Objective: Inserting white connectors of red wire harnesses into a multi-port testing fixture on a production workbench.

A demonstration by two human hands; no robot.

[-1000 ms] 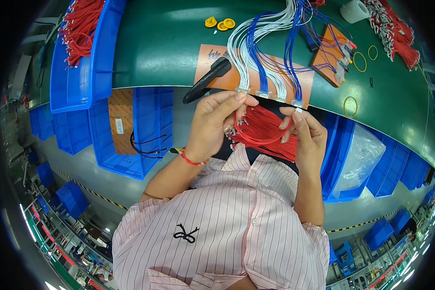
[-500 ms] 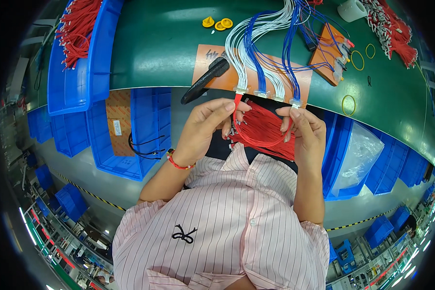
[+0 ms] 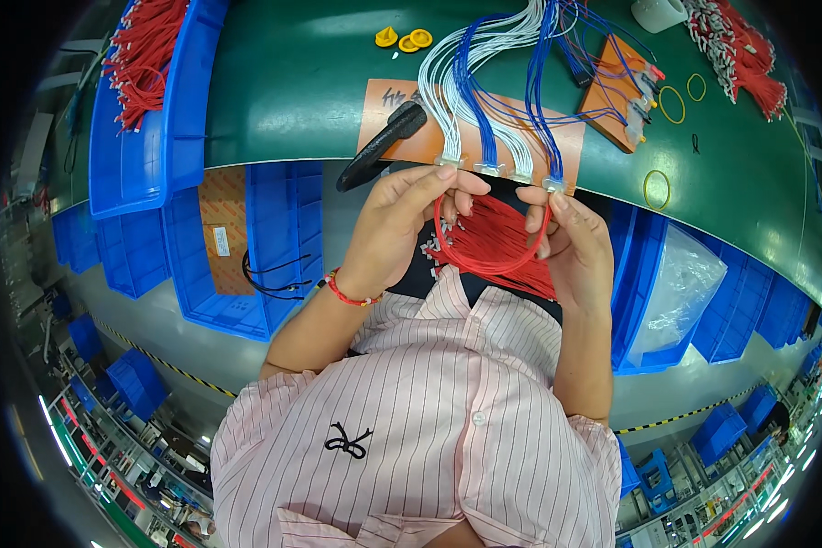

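Observation:
A red cable (image 3: pixel 491 268) hangs in a loop between my two hands. My left hand (image 3: pixel 420 201) pinches one end of it, right at the connector under the leftmost white wire bundle (image 3: pixel 449 128). The other end is pinched by my right hand (image 3: pixel 574 228), at the connector (image 3: pixel 553 184) under the rightmost blue wire bundle (image 3: pixel 541 119). Between them, two more connectors sit along the front edge of an orange board (image 3: pixel 388 100), fed by blue and white wires. A heap of red cables (image 3: pixel 493 228) lies below my hands, on my lap. My fingertips partly hide both cable ends.
A black handle-like tool (image 3: pixel 384 146) juts over the table edge at the board's left. On the green table (image 3: pixel 283 91) are yellow caps (image 3: pixel 416 39), an orange block (image 3: pixel 612 91), rubber bands (image 3: pixel 657 190) and red cable bundles (image 3: pixel 740 55). Blue bins (image 3: pixel 187 119) stand left and below.
My left hand has moved up to the left connector, covering the red cable end that showed before. My right hand stays at the right connector. The view has shifted slightly.

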